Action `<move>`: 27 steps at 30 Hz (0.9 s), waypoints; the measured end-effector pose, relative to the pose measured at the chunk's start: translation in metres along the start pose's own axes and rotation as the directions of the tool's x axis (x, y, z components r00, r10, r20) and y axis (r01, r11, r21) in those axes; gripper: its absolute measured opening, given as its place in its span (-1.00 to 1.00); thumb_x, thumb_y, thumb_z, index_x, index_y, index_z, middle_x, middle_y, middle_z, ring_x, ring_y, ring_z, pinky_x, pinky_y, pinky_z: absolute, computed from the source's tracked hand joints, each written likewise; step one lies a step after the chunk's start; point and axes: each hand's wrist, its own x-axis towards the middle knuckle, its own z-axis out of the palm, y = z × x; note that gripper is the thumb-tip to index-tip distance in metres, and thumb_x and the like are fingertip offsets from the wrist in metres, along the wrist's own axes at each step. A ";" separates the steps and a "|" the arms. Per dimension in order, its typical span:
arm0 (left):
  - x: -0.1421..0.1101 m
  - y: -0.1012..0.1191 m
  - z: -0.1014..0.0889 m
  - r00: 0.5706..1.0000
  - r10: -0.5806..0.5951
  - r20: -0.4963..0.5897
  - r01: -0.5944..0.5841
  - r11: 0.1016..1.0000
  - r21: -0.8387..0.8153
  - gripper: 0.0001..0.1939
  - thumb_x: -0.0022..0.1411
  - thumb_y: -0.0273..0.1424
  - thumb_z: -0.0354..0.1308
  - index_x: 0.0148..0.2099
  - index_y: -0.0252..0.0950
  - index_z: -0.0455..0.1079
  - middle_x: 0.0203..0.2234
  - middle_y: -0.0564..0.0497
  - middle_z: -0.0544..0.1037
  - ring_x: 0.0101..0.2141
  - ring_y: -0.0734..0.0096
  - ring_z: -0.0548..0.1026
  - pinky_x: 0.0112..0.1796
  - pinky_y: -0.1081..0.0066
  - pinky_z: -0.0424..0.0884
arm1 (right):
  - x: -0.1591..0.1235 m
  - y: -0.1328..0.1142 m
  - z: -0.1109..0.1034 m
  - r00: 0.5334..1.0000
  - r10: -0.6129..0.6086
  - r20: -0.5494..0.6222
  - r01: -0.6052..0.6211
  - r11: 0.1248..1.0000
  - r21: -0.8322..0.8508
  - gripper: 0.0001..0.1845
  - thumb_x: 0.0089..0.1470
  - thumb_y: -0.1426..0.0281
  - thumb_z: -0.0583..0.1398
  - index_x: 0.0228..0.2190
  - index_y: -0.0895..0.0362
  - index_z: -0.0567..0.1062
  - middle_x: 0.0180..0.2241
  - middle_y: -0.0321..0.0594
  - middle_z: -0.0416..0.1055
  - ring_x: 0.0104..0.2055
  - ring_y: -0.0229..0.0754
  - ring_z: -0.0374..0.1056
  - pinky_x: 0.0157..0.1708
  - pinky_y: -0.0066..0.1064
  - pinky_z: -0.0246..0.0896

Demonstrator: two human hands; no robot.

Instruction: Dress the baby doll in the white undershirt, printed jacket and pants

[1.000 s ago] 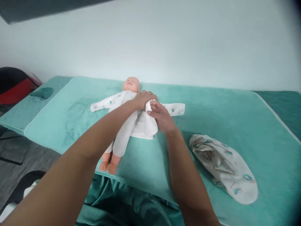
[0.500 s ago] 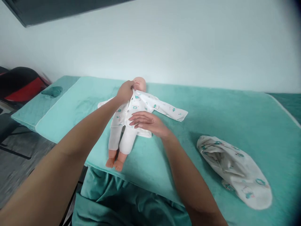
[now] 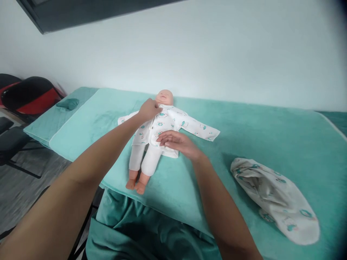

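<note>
A baby doll (image 3: 164, 97) lies on its back on the green bed cover, its bare feet pointing towards me. It wears white leggings (image 3: 150, 160) and a white printed baby shirt (image 3: 173, 119) with one sleeve stretched out to the right. At the collar, my left hand (image 3: 150, 109) is closed on the shirt's edge; its fingertips are partly hidden. My right hand (image 3: 179, 143) lies on the lower front of the shirt, fingers extended and slightly bent, gripping nothing.
A crumpled printed cloth bundle (image 3: 279, 198) lies on the bed cover (image 3: 260, 133) at the right. The bed stands along a white wall (image 3: 217, 50). A face hole (image 3: 67, 104) shows at its left end, with black and red chairs (image 3: 35, 95) beyond.
My left hand has shifted slightly down from the doll's chin to the collar, uncovering more of the doll's head. My right hand stays on the shirt. The view has moved slightly.
</note>
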 end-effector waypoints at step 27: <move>-0.085 -0.107 0.046 0.953 -0.288 -0.091 0.136 0.679 -0.722 -0.79 0.33 -0.20 0.16 -0.25 -0.23 0.39 -0.41 0.08 0.46 -0.36 0.41 0.37 -0.32 0.44 0.31 | 0.017 0.039 -0.016 0.766 -0.097 -0.636 -0.426 0.664 -0.614 -0.54 0.29 -0.03 0.02 -0.45 0.04 0.36 -0.45 -0.28 0.38 -0.32 -0.11 0.27 -0.26 -0.29 0.09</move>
